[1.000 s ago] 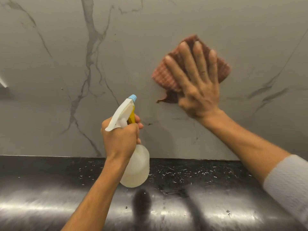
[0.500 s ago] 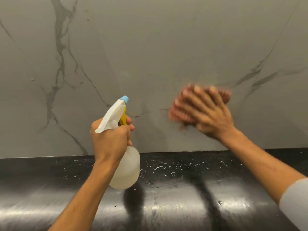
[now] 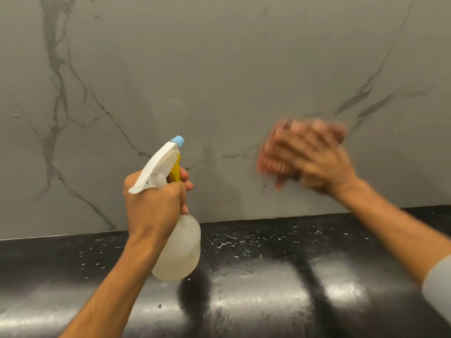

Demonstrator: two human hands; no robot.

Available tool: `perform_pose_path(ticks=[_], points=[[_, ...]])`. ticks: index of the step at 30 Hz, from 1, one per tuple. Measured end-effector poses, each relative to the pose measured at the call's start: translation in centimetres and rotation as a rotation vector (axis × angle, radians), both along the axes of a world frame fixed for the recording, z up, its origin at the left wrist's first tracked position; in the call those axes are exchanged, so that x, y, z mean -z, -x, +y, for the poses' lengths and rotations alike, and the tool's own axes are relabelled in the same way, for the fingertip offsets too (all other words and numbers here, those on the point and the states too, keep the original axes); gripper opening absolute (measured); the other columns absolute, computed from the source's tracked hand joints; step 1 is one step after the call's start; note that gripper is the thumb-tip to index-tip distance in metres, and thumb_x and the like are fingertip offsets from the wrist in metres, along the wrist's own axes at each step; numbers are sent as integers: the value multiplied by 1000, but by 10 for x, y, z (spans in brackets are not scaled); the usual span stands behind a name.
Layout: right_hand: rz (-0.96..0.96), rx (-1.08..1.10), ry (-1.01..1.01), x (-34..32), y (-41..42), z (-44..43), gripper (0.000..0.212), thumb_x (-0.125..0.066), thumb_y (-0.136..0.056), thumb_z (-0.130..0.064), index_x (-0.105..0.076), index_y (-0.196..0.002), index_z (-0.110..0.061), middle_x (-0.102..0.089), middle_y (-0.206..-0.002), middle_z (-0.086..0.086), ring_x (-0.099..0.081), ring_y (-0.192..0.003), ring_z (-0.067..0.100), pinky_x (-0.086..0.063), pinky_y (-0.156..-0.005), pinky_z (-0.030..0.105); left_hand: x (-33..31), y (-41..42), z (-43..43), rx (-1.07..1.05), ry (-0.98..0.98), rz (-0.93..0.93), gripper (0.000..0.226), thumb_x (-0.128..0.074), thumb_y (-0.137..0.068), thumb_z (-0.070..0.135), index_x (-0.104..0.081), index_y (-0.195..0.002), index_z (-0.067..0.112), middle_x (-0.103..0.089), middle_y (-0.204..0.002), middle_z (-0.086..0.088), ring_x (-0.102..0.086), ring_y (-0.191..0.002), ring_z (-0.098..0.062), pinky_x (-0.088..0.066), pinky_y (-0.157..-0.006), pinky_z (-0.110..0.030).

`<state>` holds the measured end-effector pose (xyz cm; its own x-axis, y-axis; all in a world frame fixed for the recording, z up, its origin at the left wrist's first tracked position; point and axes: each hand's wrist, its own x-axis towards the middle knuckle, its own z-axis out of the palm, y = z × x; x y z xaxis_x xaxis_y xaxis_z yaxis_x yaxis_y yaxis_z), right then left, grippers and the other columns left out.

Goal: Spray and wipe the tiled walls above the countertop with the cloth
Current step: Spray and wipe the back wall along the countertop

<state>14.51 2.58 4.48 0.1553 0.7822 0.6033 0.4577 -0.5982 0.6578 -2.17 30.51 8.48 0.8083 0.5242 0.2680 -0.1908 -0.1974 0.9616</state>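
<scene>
Left hand (image 3: 156, 206) grip closed on spray bottle (image 3: 177, 247), long axis near upright, nozzle aimed at wall (image 3: 219, 69). Right hand (image 3: 319, 162), blurred, presses cloth (image 3: 271, 157) flat on wall above table (image 3: 268, 276).

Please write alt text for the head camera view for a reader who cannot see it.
A person's right hand, blurred, presses a reddish cloth against a grey veined wall. The left hand holds a white spray bottle above the glossy black countertop.
</scene>
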Motion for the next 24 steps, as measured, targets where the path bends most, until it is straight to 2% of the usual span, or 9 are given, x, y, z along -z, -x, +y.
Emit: perform_pose_path(ticks=[3,6,8,10,13,16,20,22,24], points=[[-142,18,-546,-118,-33,28,65,-72,-90,-39,-45,-146,-18,-51,-144,22,-45,-134,42,-26,-118,50,-2,-6,-10,1,30,4,23,-52,-61,-13,-64,-61,7,-66,-60,9,-67,-58,-7,-45,-35,-26],[-174,-10,-762,-150,-35,75,63,-74,-86,-48,-55,-138,-17,-60,-136,19,-55,-128,40,-40,-111,54,-5,-12,-21,-16,49,-12,27,-51,-60,-13,-62,-57,11,-66,-59,9,-67,-57,-8,-44,-35,-25],[-111,-146,-579,-102,-24,91,65,-68,-90,-47,-49,-145,-17,-49,-147,21,-39,-139,43,-21,-120,58,-7,-15,-32,-25,69,-24,22,-50,-53,-5,-61,-54,13,-65,-58,8,-65,-55,-10,-44,-36,-25],[-37,-126,-186,-14,0,84,66,-65,-90,-27,-41,-151,-21,-35,-158,10,-24,-149,35,-1,-124,49,-5,-17,-40,-27,78,-22,20,-49,-51,-2,-61,-55,12,-65,-57,7,-63,-53,-15,-44,-37,-27],[43,24,368,95,18,26,90,-68,-73,-20,-29,-155,-22,-21,-160,0,-14,-151,22,8,-125,44,4,-12,-48,-36,42,-18,22,-52,-57,-7,-62,-57,12,-66,-58,5,-62,-53,-26,-47,-37,-29],[25,44,437,99,3,-36,86,-52,-74,-16,-22,-155,-16,-13,-164,1,3,-154,23,4,-126,44,10,-2,-50,-53,52,0,25,-52,-58,-11,-60,-53,12,-65,-58,5,-64,-54,-15,-46,-37,-25],[-18,-47,35,-12,-21,-70,61,-36,-99,-12,-23,-158,-23,-20,-164,9,-11,-153,30,-7,-124,48,11,11,-53,-72,35,27,36,-52,-67,-24,-61,-56,9,-67,-63,-3,-64,-53,-11,-48,-39,-23],[-19,-97,-309,-92,-36,-51,58,-50,-104,-31,-28,-156,-21,-32,-158,19,-23,-148,41,-16,-122,56,4,12,-56,-93,35,13,38,-51,-68,-25,-62,-56,10,-68,-61,1,-63,-52,-20,-49,-39,-24],[14,-26,-584,-165,-48,-21,75,-54,-96,-61,-35,-154,-17,-34,-156,23,-30,-145,44,-26,-118,58,-6,8,-59,-107,45,-14,43,-51,-66,-23,-61,-53,17,-67,-59,5,-62,-54,-29,-46,-38,-24]])
